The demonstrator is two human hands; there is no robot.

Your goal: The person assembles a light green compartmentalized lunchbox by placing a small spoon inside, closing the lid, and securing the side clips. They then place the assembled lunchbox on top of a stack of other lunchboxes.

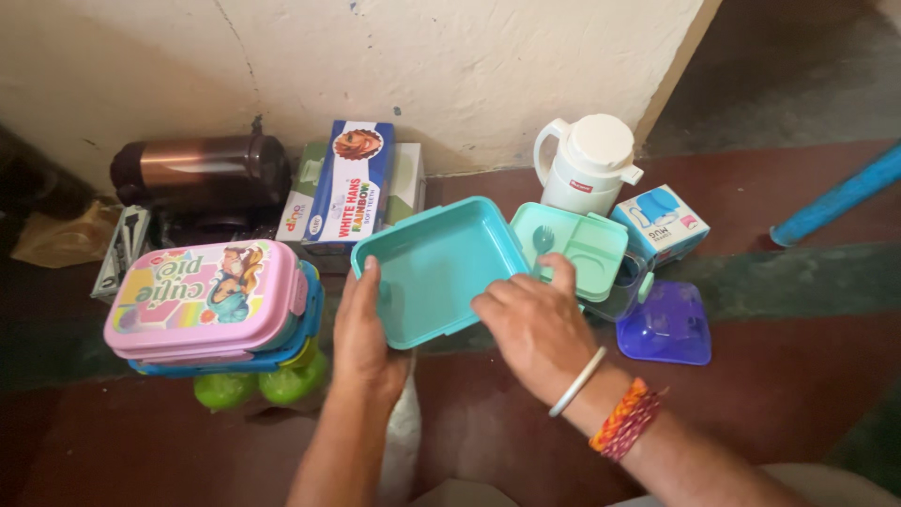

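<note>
My left hand point(368, 330) grips the left rim of a teal rectangular lunch box tray point(434, 263), which is tilted up toward me and empty. My right hand point(533, 324) rests on the tray's right edge, its fingers reaching toward a light green divided insert point(582, 242) that holds a small teal spoon point(543, 239). A white bangle and a red-orange thread band sit on my right wrist.
A pink lunch box point(211, 293) is stacked on a blue one above green round pieces at the left. A dark brown flask point(202, 167) and cartons point(352, 183) stand by the wall. A white jug point(587, 161), a small blue-white box point(662, 223) and a purple lid point(668, 324) lie to the right.
</note>
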